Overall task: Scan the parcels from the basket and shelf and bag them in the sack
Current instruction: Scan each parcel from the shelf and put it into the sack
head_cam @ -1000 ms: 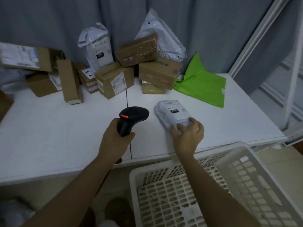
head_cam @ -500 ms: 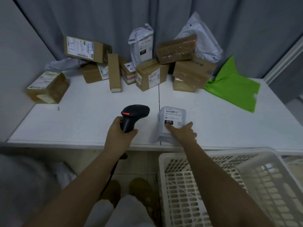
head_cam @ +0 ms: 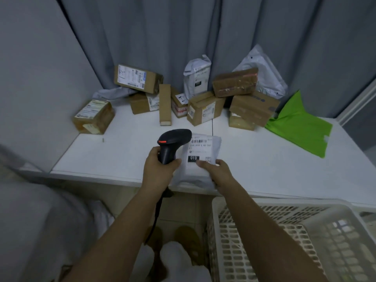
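A black scanner (head_cam: 173, 142) with a red strip, white parcel (head_cam: 198, 159), green bag (head_cam: 299, 127), brown boxes (head_cam: 205, 108).

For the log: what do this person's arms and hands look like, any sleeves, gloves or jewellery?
Both forearms are bare up to the frame edge; no sleeves show. The left hand and right hand wear no gloves. No watch, ring or wristband is visible on either.

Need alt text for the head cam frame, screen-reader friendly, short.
Seen from above, a person's left hand grips a black barcode scanner beside a white labelled parcel that the right hand holds at the near edge of a white table. Cardboard boxes and a green bag lie behind; a white basket stands lower right.
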